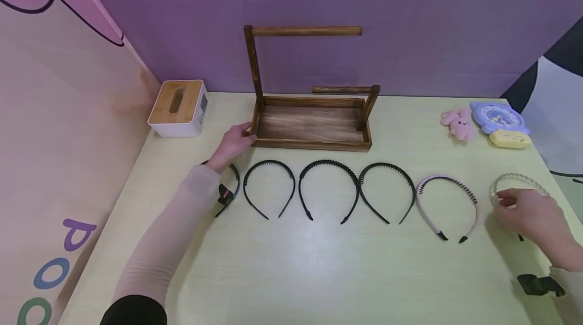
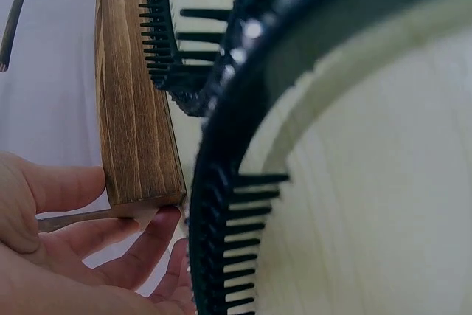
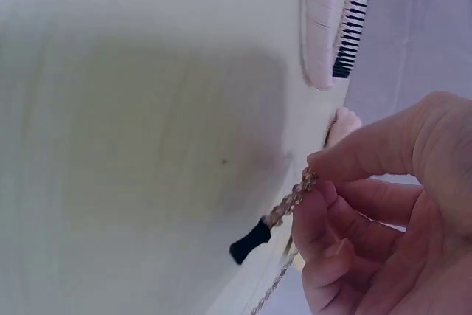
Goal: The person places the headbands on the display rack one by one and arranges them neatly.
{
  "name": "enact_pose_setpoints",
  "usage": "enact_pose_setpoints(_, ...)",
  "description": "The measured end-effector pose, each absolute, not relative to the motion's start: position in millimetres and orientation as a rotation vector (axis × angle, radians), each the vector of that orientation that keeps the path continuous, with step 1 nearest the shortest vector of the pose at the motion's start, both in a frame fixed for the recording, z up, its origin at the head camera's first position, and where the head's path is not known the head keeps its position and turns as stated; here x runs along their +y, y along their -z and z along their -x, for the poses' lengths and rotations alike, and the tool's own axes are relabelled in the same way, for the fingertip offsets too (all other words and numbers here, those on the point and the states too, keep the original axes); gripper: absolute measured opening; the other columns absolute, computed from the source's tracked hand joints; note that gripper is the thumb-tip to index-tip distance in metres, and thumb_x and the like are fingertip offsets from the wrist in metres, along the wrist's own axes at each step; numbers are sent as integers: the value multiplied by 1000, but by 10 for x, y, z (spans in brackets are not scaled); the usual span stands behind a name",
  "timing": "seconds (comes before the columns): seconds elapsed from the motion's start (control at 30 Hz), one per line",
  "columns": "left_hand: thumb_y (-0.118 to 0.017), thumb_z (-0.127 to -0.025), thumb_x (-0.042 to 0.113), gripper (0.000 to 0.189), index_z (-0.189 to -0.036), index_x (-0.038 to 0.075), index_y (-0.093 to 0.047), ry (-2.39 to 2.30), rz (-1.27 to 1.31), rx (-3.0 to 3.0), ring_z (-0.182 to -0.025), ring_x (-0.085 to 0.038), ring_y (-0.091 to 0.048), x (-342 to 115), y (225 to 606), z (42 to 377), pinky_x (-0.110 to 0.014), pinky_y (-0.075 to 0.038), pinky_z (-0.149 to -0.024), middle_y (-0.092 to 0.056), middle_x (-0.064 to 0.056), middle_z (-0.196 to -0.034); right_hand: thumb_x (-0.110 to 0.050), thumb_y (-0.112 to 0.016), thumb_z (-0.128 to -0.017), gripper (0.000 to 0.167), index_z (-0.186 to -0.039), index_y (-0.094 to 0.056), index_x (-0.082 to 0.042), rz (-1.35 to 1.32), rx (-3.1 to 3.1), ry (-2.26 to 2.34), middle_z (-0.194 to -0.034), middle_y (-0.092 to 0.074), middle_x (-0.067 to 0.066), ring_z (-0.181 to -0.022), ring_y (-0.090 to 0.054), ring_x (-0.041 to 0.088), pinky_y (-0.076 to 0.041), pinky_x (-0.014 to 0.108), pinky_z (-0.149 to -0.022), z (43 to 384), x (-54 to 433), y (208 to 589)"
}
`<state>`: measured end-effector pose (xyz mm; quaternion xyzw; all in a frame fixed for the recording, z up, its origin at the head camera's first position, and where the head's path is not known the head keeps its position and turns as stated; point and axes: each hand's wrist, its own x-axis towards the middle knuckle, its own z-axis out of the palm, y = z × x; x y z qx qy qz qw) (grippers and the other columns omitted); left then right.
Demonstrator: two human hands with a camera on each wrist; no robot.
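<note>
My left hand [image 1: 233, 144] grips the left front corner of a brown wooden stand [image 1: 314, 145], a shallow tray with a tall bar and a short bar. In the left wrist view, the thumb and fingers [image 2: 68, 185] lie on either side of that corner. Under my left wrist lies a dark headband with a bow [image 1: 225, 194], partly hidden. My right hand [image 1: 539, 216] pinches a beaded headband [image 1: 514, 175] at the far right. Its black end tip [image 3: 249, 242] shows in the right wrist view, raised off the tabletop.
Several black headbands [image 1: 329, 162] lie in a row before the stand, with a lilac one [image 1: 425, 213] to their right. A tissue box [image 1: 175, 107] stands back left. Back right are a pink plush toy [image 1: 460, 124], a blue clock [image 1: 498, 116] and a yellow piece [image 1: 510, 138].
</note>
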<state>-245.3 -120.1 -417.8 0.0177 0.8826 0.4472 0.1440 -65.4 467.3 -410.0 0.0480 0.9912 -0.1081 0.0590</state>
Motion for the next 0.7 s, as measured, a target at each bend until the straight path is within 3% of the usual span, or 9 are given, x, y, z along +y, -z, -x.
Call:
enact_pose_setpoints(0.1,-50,-99,16,54,-149,7,-31,-1287,-69,2547,-97,-26,-54,-1186,4191,2457,-36,-45,-80,-55,-18,-123,-10,-64,-79,31,-100,-63,14,-121,3046,321,-83,-66,22,-60,-57,27,-38,35,-48,653,4686,4080)
enact_pose_setpoints(0.27,-50,-99,16,54,-149,7,-31,-1300,-76,2541,-97,-25,-54,-1132,4189,2448,-35,-46,-78,-55,-18,-123,-5,-63,-80,27,-98,-62,16,-173,3064,314,-81,-65,25,-70,-58,40,-37,45,-58,664,4669,4037)
enact_pose_setpoints(0.43,-49,-99,16,53,-149,9,-32,-1310,-72,2525,-96,-25,-54,-1083,4173,2427,-34,-46,-74,-56,-16,-120,-3,-61,-81,24,-95,-60,17,-229,3098,350,-80,-63,26,-66,-57,38,-34,51,-64,679,4603,3997)
enact_pose_setpoints(0.7,-50,-99,16,54,-150,9,-32,-1288,-35,2526,-95,-25,-54,-1064,4155,2429,-32,-46,-72,-54,-16,-124,-3,-58,-81,20,-92,-60,15,-178,3223,393,-70,-60,19,-59,-52,30,-34,41,-55,745,4424,3821)
